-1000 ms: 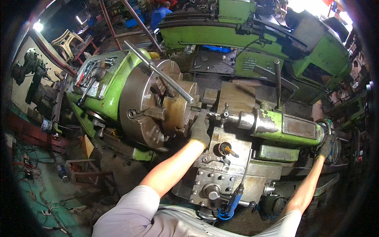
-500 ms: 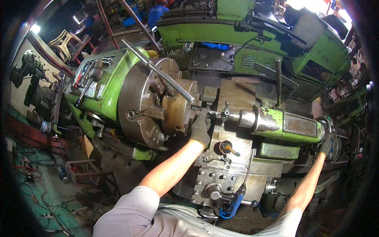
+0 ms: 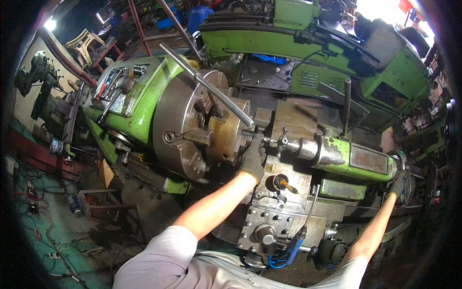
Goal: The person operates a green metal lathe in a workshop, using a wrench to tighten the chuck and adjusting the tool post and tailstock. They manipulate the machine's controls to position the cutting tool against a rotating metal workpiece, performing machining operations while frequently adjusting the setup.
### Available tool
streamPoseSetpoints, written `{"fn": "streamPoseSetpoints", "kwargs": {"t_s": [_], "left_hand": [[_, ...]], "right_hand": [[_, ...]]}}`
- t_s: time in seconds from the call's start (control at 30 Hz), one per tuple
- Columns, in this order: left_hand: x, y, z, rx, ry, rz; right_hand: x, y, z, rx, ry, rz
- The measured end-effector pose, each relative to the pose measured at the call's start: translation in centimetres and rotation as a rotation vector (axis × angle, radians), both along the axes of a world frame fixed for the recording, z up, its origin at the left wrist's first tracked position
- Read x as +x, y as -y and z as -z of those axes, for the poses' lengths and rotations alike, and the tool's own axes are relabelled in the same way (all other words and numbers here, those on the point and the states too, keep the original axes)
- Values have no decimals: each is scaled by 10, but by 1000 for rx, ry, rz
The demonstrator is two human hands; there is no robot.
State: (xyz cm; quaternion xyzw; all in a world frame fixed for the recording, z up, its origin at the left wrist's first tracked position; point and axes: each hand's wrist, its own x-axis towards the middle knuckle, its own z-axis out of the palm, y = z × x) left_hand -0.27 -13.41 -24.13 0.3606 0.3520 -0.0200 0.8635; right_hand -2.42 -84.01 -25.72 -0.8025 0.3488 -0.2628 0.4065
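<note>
My left hand (image 3: 253,159), in a dark glove, is closed at a slim metal rod (image 3: 249,133) between the lathe chuck and the tailstock. Its fingertips are partly hidden. Just right of it, a small T-handled piece (image 3: 283,140) stands at the tailstock's shiny spindle (image 3: 307,148). The large round chuck (image 3: 183,130) carries a smaller brassy chuck body (image 3: 226,132), with a long steel bar (image 3: 216,89) slanting across them. My right hand (image 3: 398,182), also gloved, grips the handwheel (image 3: 409,185) at the end of the green tailstock (image 3: 337,154).
Below my left hand is the carriage with its square tool post (image 3: 264,224). A blue-handled tool (image 3: 294,248) lies against it. Hand tools rest on the green headstock (image 3: 137,103). Another green machine (image 3: 255,43) stands behind. Cables (image 3: 53,236) cross the floor at left.
The whole view has shifted, so the lathe sits slightly farther right and lower. Both hands keep their places, the left at the rod, the right on the handwheel.
</note>
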Motion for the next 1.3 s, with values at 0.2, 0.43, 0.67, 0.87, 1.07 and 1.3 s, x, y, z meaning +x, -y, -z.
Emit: {"fn": "streamPoseSetpoints", "kwargs": {"t_s": [0.2,0.43,0.67,0.87,1.07,1.3], "left_hand": [[-4,5,-3,-127,37,-28],[-2,-2,0,-313,177,1],[-3,-2,1,-313,189,-27],[5,5,9,-384,237,-43],[-1,-2,6,-363,257,-75],[3,7,10,-373,282,-22]], "right_hand": [[-15,-23,-40,176,-27,114],[-9,-79,-60,349,335,-39],[-7,-25,-15,301,109,82],[-20,80,24,56,101,-116],[2,35,34,451,263,-19],[-27,-1,-20,126,193,8]]}}
